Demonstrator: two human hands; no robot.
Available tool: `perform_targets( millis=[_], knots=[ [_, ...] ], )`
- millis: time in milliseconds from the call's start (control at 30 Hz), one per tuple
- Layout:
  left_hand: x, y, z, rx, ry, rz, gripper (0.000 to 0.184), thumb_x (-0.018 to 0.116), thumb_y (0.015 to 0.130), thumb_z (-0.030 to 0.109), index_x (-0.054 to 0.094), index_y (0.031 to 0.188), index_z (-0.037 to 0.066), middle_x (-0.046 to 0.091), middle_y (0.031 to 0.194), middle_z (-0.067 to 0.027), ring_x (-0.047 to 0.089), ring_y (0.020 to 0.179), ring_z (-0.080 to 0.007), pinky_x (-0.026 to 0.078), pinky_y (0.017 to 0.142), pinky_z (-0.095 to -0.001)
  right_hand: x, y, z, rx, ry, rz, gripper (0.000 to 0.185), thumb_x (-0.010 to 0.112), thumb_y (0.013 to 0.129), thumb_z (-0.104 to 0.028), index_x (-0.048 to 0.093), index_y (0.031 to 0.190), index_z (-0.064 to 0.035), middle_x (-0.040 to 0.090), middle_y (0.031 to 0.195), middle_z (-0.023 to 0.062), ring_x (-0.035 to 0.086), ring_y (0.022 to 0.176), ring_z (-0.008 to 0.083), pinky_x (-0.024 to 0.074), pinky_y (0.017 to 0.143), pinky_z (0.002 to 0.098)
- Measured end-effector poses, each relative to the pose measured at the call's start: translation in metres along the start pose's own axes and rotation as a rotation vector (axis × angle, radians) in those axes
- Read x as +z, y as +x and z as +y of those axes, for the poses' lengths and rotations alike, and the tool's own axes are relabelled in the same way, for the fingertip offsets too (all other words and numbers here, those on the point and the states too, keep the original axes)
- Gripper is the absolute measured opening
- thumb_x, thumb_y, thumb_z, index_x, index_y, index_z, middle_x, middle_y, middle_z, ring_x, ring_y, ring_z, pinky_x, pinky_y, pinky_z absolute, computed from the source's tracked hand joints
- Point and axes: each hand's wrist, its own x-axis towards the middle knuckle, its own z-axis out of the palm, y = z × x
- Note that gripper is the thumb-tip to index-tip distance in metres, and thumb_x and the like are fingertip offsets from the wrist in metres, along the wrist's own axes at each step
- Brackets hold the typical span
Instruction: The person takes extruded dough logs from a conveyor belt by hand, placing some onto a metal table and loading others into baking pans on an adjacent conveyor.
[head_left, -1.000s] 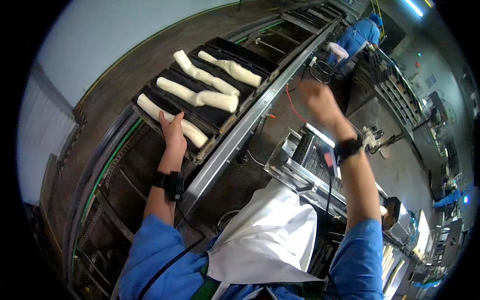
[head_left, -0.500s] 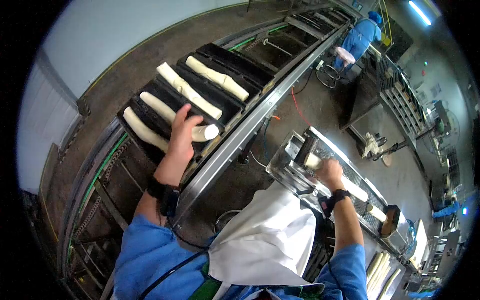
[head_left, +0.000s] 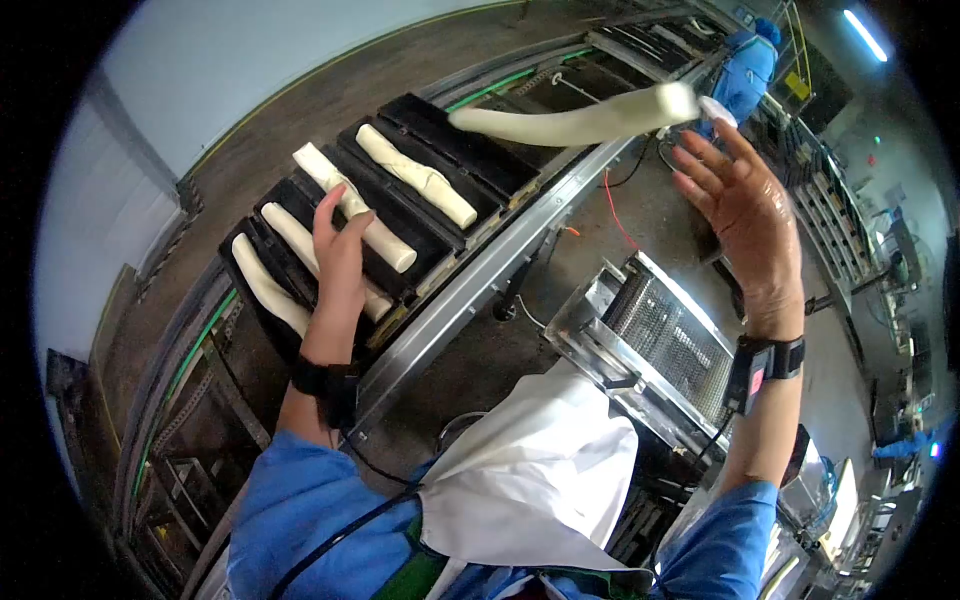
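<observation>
A long pale roll of what looks like dough [head_left: 580, 122] hangs in the air above the conveyor's inner rail, its thick end slightly blurred. Just right of that end, my right hand [head_left: 750, 215] is raised with spread fingers, apart from the roll. My left hand [head_left: 340, 255] lies over the black trays with thumb and fingers apart, at the edge of a dough roll [head_left: 385, 238]; whether it touches the roll I cannot tell. Other dough rolls rest in the troughs: one at the left [head_left: 265, 280], one partly behind my left hand [head_left: 290, 235], and one farther along [head_left: 415, 175].
The curved conveyor's metal rail [head_left: 450, 310] runs between me and the black trays [head_left: 455, 140]. A small mesh belt machine [head_left: 665, 330] stands at my right front. Farther off, a person in blue [head_left: 745, 75] stands beside the conveyor, near racks [head_left: 830, 210].
My right hand has left the mesh belt and risen up and right; a dough roll is now airborne beside it. My left hand has shifted slightly left and down, off the roll it was on.
</observation>
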Motion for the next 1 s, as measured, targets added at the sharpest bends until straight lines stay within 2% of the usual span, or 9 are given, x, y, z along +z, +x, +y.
perform_targets(
  millis=[233, 300, 367, 500, 633, 733, 867, 933, 1000],
  knots=[
    [0.036, 0.076, -0.013, -0.495, 0.455, -0.029, 0.089, 0.066, 0.083, 0.025, 0.009, 0.150, 0.011, 0.013, 0.152, -0.0193, 0.025, 0.136, -0.0371, 0.029, 0.105, -0.0544, -0.074, -0.036, 0.036, 0.203, -0.452, 0.149, 0.069, 0.066, 0.081, -0.021, 0.038, 0.140, -0.0035, 0.043, 0.139, 0.0199, 0.041, 0.129, 0.0305, 0.0388, 0.104, 0.0427],
    [-0.006, 0.114, -0.064, -0.392, 0.643, -0.166, 0.082, 0.063, 0.086, 0.027, 0.014, 0.149, 0.010, 0.018, 0.150, -0.0186, 0.030, 0.132, -0.0349, 0.037, 0.100, -0.0509, -0.132, -0.063, 0.061, 0.315, -0.645, 0.204, 0.069, 0.069, 0.078, -0.014, 0.039, 0.139, -0.0012, 0.045, 0.138, 0.0189, 0.043, 0.129, 0.0286, 0.0358, 0.106, 0.0384],
    [-0.019, 0.135, -0.100, -0.453, 0.249, -0.096, 0.073, 0.061, 0.088, 0.025, 0.021, 0.147, 0.011, 0.032, 0.141, -0.0168, 0.041, 0.123, -0.0286, 0.042, 0.093, -0.0428, -0.207, -0.109, 0.096, 0.511, -1.051, 0.280, 0.069, 0.074, 0.073, -0.014, 0.044, 0.134, -0.0001, 0.047, 0.135, 0.0209, 0.044, 0.126, 0.0338, 0.0360, 0.106, 0.0368],
    [0.004, 0.101, -0.059, -0.582, 0.332, -0.024, 0.059, 0.062, 0.086, 0.024, 0.040, 0.138, 0.011, 0.047, 0.126, -0.0144, 0.050, 0.105, -0.0241, 0.043, 0.088, -0.0365, -0.316, -0.196, 0.128, 0.749, -1.998, 0.219, 0.079, 0.080, 0.062, -0.021, 0.045, 0.131, -0.0060, 0.051, 0.126, 0.0197, 0.048, 0.118, 0.0369, 0.0381, 0.101, 0.0490],
    [0.060, 0.054, -0.017, -0.091, 0.899, 0.055, 0.057, 0.068, 0.080, 0.026, 0.049, 0.131, 0.010, 0.048, 0.127, -0.0134, 0.048, 0.113, -0.0250, 0.040, 0.094, -0.0339, -0.309, -0.203, 0.108, 0.984, -2.033, 0.300, 0.061, 0.070, 0.066, -0.008, 0.047, 0.124, -0.0079, 0.055, 0.116, 0.0155, 0.047, 0.117, 0.0351, 0.0406, 0.095, 0.0518],
    [0.110, 0.047, -0.007, -0.105, 0.403, -0.248, 0.055, 0.067, 0.082, 0.020, 0.048, 0.133, 0.008, 0.039, 0.140, -0.0156, 0.037, 0.131, -0.0255, 0.032, 0.104, -0.0332, -0.339, -0.204, 0.117, 0.816, -2.160, 0.198, 0.044, 0.062, 0.074, -0.013, 0.052, 0.116, -0.0102, 0.057, 0.113, 0.0143, 0.050, 0.112, 0.0340, 0.0413, 0.090, 0.0491],
    [0.178, 0.041, -0.031, -0.263, 0.272, -0.403, 0.046, 0.064, 0.084, 0.014, 0.052, 0.127, 0.002, 0.047, 0.134, -0.0146, 0.041, 0.128, -0.0238, 0.032, 0.105, -0.0321, -0.322, -0.190, 0.096, 0.729, -2.123, 0.311, 0.033, 0.062, 0.073, -0.012, 0.057, 0.105, -0.0088, 0.059, 0.109, 0.0132, 0.054, 0.103, 0.0357, 0.0446, 0.086, 0.0467],
    [0.182, 0.065, -0.082, -0.447, -0.031, -0.416, 0.043, 0.057, 0.080, -0.003, 0.054, 0.123, 0.001, 0.049, 0.132, -0.0158, 0.044, 0.126, -0.0258, 0.034, 0.105, -0.0334, -0.353, -0.213, 0.086, 0.592, -1.751, 0.692, 0.040, 0.064, 0.074, -0.010, 0.055, 0.112, -0.0068, 0.060, 0.106, 0.0142, 0.056, 0.098, 0.0322, 0.0468, 0.087, 0.0392],
    [0.152, 0.060, -0.089, 0.472, 0.841, -0.730, 0.051, 0.046, 0.071, -0.016, 0.056, 0.119, 0.000, 0.051, 0.128, -0.0163, 0.046, 0.123, -0.0281, 0.034, 0.107, -0.0352, -0.325, -0.241, 0.038, 0.210, -0.408, 1.088, 0.039, 0.065, 0.081, -0.012, 0.053, 0.118, -0.0073, 0.059, 0.103, 0.0085, 0.056, 0.099, 0.0221, 0.0453, 0.088, 0.0358]
  ],
)
